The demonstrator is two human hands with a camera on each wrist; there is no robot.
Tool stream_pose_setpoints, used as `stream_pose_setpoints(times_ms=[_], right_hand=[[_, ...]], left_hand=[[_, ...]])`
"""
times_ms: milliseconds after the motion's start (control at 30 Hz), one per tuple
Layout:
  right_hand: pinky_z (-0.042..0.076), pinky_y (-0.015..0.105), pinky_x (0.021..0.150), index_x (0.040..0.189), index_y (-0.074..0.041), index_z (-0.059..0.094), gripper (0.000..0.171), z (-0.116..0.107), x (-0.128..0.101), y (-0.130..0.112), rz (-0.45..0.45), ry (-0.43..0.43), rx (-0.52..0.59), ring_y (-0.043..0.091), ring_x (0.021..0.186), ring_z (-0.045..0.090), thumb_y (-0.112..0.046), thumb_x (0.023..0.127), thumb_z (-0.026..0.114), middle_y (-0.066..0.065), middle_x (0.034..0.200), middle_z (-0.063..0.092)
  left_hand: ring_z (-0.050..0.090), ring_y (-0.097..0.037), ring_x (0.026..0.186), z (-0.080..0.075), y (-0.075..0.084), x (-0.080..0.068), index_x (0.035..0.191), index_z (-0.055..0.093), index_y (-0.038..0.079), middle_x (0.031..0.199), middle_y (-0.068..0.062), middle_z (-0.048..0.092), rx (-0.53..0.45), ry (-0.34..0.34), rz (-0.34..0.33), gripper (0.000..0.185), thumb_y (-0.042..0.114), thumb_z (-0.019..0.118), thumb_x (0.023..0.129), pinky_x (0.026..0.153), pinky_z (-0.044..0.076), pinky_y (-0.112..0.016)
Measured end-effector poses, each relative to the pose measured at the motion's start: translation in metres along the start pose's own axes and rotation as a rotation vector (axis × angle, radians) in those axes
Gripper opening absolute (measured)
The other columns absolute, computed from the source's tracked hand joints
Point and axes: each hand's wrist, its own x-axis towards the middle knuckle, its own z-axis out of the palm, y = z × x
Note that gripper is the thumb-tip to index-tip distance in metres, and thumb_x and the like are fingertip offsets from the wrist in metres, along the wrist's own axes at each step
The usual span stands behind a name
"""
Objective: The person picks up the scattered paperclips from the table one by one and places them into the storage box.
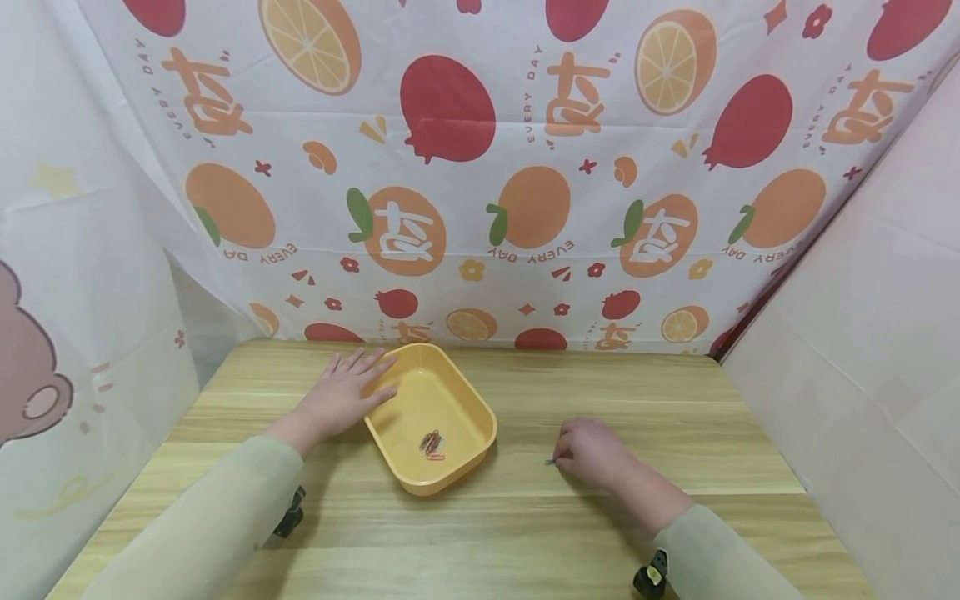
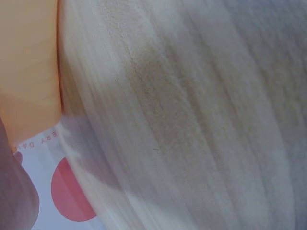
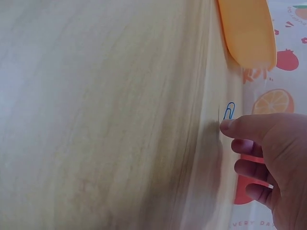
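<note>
Hands: I see both on the table (image 1: pixel 525 533), one either side of the yellow tray (image 1: pixel 390 442).
Left hand: my left hand (image 1: pixel 341 398) lies flat with its fingers straight and spread, the fingertips resting on the tray's near-left rim; it holds nothing. In the left wrist view I get only a blurred edge of the hand beside the tray's orange-yellow wall (image 2: pixel 29 67).
Right hand: my right hand (image 1: pixel 592 452) sits to the right of the tray, well apart from it, knuckles up and fingers curled. In the right wrist view the thumb tip touches a blue paper clip (image 3: pixel 229 110) that lies flat on the wood; the other fingers (image 3: pixel 249 167) are curled loosely behind and I see no pinch on the clip.
Blue paper clip: on the bare table, at the tip of the right hand, between that hand and the tray; from the head view it is only a small speck (image 1: pixel 551 461).
Yellow tray: rectangular with rounded corners, set at an angle on the table; a small heap of coloured paper clips (image 1: pixel 431 444) lies on its floor.
Surroundings: fruit-printed cloth (image 1: pixel 525 167) hangs behind the table, and pale sleeves (image 1: pixel 217 517) cover both forearms.
</note>
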Motion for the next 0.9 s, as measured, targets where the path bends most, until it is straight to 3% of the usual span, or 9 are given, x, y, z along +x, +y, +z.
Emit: stream_pose_setpoints(times_ms=[333,500,633,900], right_hand=[[0.048,0.03,0.068,0.08,-0.018,0.08,0.005,-0.015,0.014,0.002,-0.031,0.048,-0.006,0.01,0.076,0.054,-0.021,0.083,0.081,-0.012,0.081,0.061],[0.051,0.029,0.069,0.079,-0.02,0.08,0.004,-0.022,0.022,0.002,-0.045,0.061,-0.031,0.01,0.077,0.056,-0.021,0.082,0.082,-0.011,0.083,0.063],[0.052,0.03,0.073,0.08,-0.023,0.08,0.003,-0.028,0.029,-0.002,-0.047,0.072,-0.047,0.011,0.08,0.057,-0.023,0.081,0.083,-0.011,0.087,0.064],[0.052,0.033,0.081,0.088,-0.024,0.081,0.005,-0.049,0.054,-0.023,-0.063,0.013,-0.051,0.011,0.087,0.059,-0.027,0.086,0.079,-0.009,0.097,0.065]], left_hand=[[0.01,-0.044,0.149,-0.003,0.002,-0.003,0.157,0.031,0.022,0.163,-0.011,0.023,-0.001,0.015,0.003,0.07,0.061,0.042,0.1,0.118,-0.003,-0.063],[0.013,-0.045,0.148,0.0,0.001,-0.003,0.156,0.035,0.021,0.162,-0.012,0.026,-0.006,0.042,0.016,0.073,0.065,0.039,0.098,0.117,0.001,-0.065],[0.012,-0.045,0.148,-0.001,0.002,-0.003,0.156,0.033,0.021,0.163,-0.011,0.024,-0.006,0.024,0.011,0.074,0.067,0.037,0.098,0.117,-0.001,-0.064],[0.013,-0.044,0.148,0.0,0.002,-0.002,0.156,0.034,0.022,0.162,-0.011,0.025,-0.005,0.037,0.013,0.072,0.064,0.04,0.098,0.117,0.0,-0.064]])
